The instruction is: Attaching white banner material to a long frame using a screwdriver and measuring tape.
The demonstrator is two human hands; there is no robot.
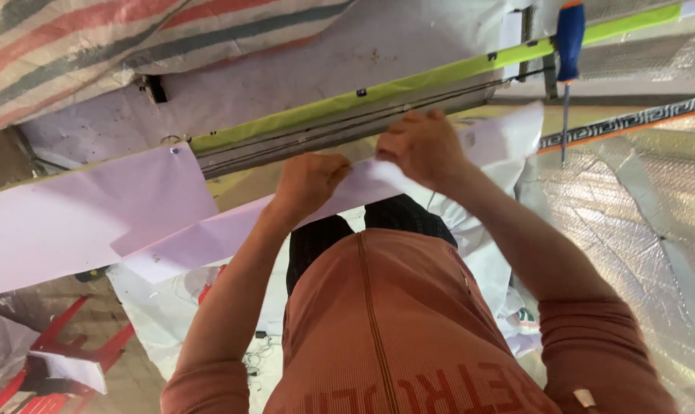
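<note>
Both of my hands grip a long white sheet (209,234) that runs from lower left to upper right across the view. My left hand (309,180) pinches its upper edge near the middle. My right hand (424,146) holds the same edge a little further right, fingers curled over it. Just beyond the hands lies a long panel with a yellow-green strip (378,92) along its edge. A second white sheet (87,211) hangs from that panel at the left. My orange top fills the bottom of the view.
A screwdriver with a blue handle (569,38) stands at the top right. Silver reflective foil (639,207) covers the right side. A red plastic chair (64,345) sits at the lower left, and a striped tarp (71,38) spans the top left.
</note>
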